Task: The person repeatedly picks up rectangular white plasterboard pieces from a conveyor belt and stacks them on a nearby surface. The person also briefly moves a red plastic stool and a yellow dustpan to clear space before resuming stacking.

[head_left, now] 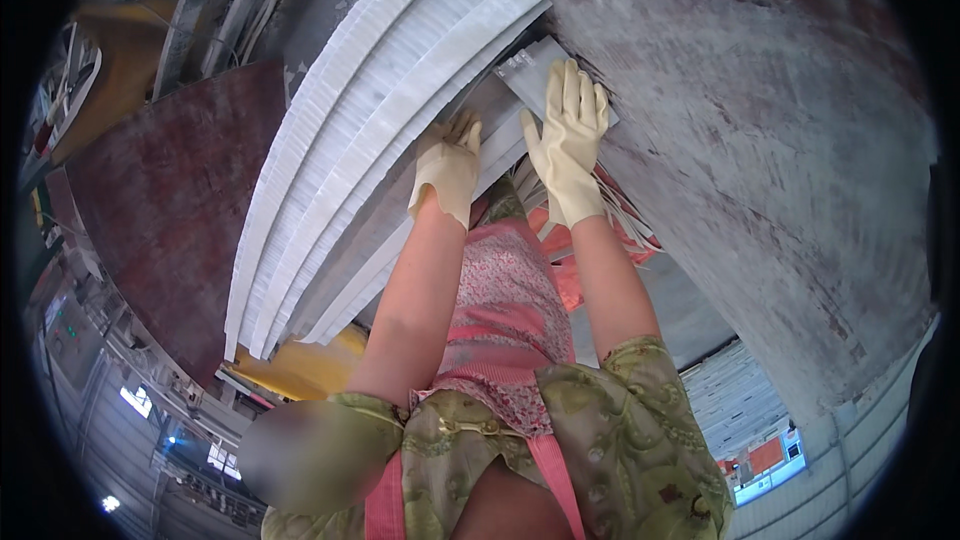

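Note:
Both of my hands wear cream rubber gloves. My right hand [568, 145] lies flat on the end of a pale grey strip [530, 75], fingers stretched out and thumb apart. To its left, my left hand [447, 162] rests with fingers extended on a shaded grey surface [395, 185] beside a stack of white strips. Shadow darkens its fingertips, and it grips nothing that I can see. The white stack [375, 90] of long, thin, ridged pieces with two smooth raised bands runs diagonally from top centre to lower left.
A large worn grey board [760, 140] with reddish stains fills the right side. At left stands a dark red-brown panel [190, 200]. Yellow material [310, 365] shows below the stack. Loose pale strips [625, 215] and red material [567, 275] lie beneath my right wrist.

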A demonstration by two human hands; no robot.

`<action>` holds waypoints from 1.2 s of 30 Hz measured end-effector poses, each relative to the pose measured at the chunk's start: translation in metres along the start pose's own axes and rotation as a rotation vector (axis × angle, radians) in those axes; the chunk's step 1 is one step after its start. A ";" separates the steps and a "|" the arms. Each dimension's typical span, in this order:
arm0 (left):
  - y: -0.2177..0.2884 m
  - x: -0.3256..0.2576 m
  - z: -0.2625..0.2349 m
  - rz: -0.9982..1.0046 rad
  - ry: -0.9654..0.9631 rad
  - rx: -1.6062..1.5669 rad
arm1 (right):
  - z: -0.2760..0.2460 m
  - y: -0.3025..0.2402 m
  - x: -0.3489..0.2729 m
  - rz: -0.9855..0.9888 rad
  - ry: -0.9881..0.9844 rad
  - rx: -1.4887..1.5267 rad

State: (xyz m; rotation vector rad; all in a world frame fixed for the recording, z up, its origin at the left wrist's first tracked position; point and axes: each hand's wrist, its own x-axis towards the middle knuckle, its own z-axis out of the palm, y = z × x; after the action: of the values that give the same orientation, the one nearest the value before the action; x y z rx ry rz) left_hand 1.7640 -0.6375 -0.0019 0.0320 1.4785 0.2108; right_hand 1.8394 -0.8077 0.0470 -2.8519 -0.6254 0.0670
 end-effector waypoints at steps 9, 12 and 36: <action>0.001 0.003 0.020 -0.030 0.047 -0.314 | -0.002 -0.001 0.001 0.010 0.010 0.004; 0.001 0.003 0.018 -0.038 0.020 -0.307 | 0.003 0.000 -0.002 0.010 0.038 0.003; 0.008 -0.025 0.013 -0.357 -0.255 -0.624 | 0.000 0.004 -0.004 0.013 -0.009 -0.005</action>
State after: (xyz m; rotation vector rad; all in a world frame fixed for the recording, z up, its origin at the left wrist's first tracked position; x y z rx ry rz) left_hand 1.7744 -0.6323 0.0248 -0.6800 1.0914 0.3535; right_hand 1.8376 -0.8124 0.0461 -2.8620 -0.6098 0.0805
